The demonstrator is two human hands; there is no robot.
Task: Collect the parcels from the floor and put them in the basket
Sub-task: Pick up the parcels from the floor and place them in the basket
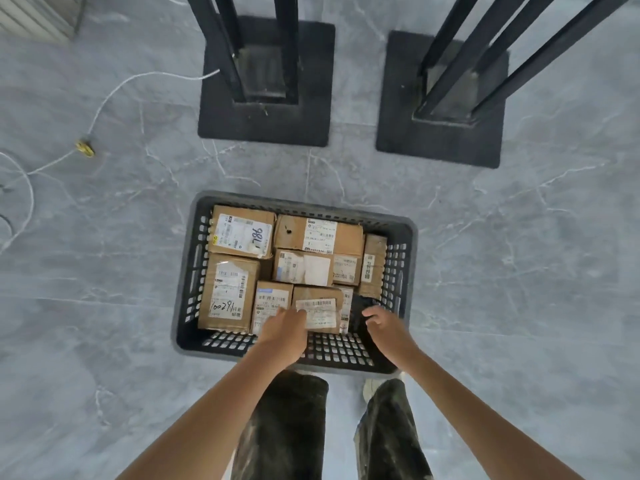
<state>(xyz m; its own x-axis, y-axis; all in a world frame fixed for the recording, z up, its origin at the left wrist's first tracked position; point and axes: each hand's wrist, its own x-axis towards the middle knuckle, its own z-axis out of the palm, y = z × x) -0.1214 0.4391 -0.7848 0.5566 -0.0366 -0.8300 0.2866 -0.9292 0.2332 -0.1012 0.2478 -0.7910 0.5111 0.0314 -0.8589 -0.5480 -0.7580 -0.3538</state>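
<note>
A black slatted plastic basket (407, 233) stands on the grey floor right in front of my feet. Several taped cardboard parcels with white labels fill it, among them a box marked 786 (242, 232). My left hand (284, 332) grips the near left corner of a small labelled cardboard parcel (320, 311) at the basket's near side. Just right of that box lies a black parcel (360, 303). My right hand (386, 325) hovers at it with curled fingers. Whether those fingers hold the black parcel is hidden.
Two black metal stands on square bases (266, 119) (440, 140) rise just beyond the basket. A white cord (114, 88) with a yellow clip (85, 148) trails across the floor at the left. My legs and a shoe (372, 389) are directly behind the basket.
</note>
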